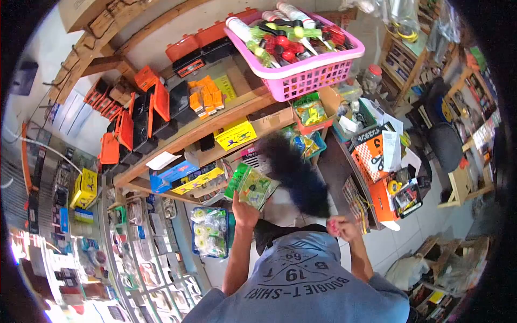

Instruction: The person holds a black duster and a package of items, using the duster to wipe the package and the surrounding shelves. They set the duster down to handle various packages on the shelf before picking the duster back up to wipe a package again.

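Open room is offered by the white tiled floor [431,229] at right; ahead, movement is bounded by the straight front edge of the wooden shelf [196,133]. The feather duster [304,183] is located between shelf and body, its pink handle end enclosed by the curled fingers of the right hand [346,229]. Whether its blurred tip touches anything cannot be told. The green packet [250,185], left of the duster, is pinched at its near edge by the left hand [246,213]. The duster is dark, fluffy and elongated; the packet is flat, glossy and printed. A pink basket [318,79] of perforated plastic is filled with bottles.
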Tool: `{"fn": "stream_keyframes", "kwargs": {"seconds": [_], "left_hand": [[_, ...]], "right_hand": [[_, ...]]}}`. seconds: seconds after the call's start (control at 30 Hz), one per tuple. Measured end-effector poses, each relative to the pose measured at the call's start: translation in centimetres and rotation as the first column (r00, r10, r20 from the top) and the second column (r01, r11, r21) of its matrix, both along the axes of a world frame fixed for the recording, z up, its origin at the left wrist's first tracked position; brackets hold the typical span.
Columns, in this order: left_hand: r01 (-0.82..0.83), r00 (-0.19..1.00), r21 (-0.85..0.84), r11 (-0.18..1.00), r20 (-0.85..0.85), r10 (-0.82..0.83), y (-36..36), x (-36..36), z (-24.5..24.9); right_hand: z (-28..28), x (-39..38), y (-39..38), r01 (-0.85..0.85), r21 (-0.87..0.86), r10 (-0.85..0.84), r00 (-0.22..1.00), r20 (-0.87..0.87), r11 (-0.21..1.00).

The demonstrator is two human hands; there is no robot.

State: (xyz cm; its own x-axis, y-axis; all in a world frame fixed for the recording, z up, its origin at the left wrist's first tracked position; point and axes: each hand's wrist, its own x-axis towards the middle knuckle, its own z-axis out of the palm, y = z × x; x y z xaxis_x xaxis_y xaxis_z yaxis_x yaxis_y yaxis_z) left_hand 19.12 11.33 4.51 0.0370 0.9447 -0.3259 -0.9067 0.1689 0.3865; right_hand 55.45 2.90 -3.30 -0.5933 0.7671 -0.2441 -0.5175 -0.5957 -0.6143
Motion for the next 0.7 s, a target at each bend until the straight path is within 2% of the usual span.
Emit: {"fn": "stream_keyframes", "kwargs": {"seconds": [0.03, 0.1, 0.13, 0.17, 0.23, 0.3, 0.37, 0.4, 0.43, 0.5, 0.57, 0.63, 0.7], "left_hand": [[0.009, 0.99, 0.035, 0.999, 0.143, -0.014, 1.1, -1.1, -2.2], [0.027, 0.998, 0.143, 0.989, 0.058, -0.036, 2.4, -0.4, -0.6], [0.021, 0.998, 0.146, 0.989, 0.06, -0.03, 3.4, -0.4, 0.0], [0.009, 0.999, 0.098, 0.995, 0.042, -0.014, 4.6, -0.6, 0.7], [-0.034, 0.999, 0.006, 0.999, -0.036, 0.034, 6.2, -1.6, 1.5], [0.014, 0.999, 0.147, 0.989, 0.028, -0.018, 7.1, -2.4, 1.9], [0.086, 0.988, 0.454, 0.887, 0.073, -0.133, 7.4, -3.2, 2.0], [0.082, 0.989, 0.463, 0.882, 0.071, -0.13, 7.6, -3.1, 2.9], [0.033, 0.997, 0.366, 0.93, 0.047, -0.054, 7.5, -3.0, 3.7], [-0.087, 0.996, 0.159, 0.984, -0.021, 0.092, 7.0, -2.8, 5.2], [-0.097, 0.995, 0.198, 0.975, 0.031, 0.092, 6.9, -3.2, 4.7], [-0.025, 1.0, 0.213, 0.977, 0.005, 0.025, 6.1, -3.4, 4.8], [-0.019, 0.996, 0.181, 0.983, 0.089, 0.003, 4.7, -3.1, 6.2]], "right_hand": [[1.5, -0.3, 0.1, -0.011, 0.006, 0.011, 1.0, 0.005, 1.0], [5.0, -2.5, -0.3, -0.045, 0.076, 0.009, 0.906, 0.422, 0.996], [6.0, -3.8, -0.3, -0.051, 0.213, -0.084, 0.81, 0.58, 0.976], [6.1, -4.4, -0.5, -0.059, 0.218, -0.081, 0.81, 0.581, 0.974], [5.9, -5.4, -1.1, 0.122, 0.236, -0.235, 0.805, 0.545, 0.964], [8.0, -6.1, -1.4, 0.159, 0.257, -0.28, 0.788, 0.548, 0.953], [8.1, -5.9, -1.5, 0.01, 0.388, -0.245, 0.79, 0.562, 0.922], [7.0, -5.8, -1.4, 0.006, 0.491, -0.306, 0.789, 0.533, 0.871], [6.2, -5.3, -1.5, 0.003, 0.499, -0.307, 0.791, 0.53, 0.867], [6.2, -4.9, -1.6, 0.117, 0.323, -0.294, 0.758, 0.582, 0.939], [6.9, -4.5, -1.3, 0.137, 0.301, -0.29, 0.78, 0.555, 0.944], [8.0, -3.7, -0.9, -0.028, 0.372, -0.219, 0.765, 0.605, 0.928], [7.9, -2.6, 0.0, -0.084, 0.406, -0.206, 0.758, 0.619, 0.91]]}}
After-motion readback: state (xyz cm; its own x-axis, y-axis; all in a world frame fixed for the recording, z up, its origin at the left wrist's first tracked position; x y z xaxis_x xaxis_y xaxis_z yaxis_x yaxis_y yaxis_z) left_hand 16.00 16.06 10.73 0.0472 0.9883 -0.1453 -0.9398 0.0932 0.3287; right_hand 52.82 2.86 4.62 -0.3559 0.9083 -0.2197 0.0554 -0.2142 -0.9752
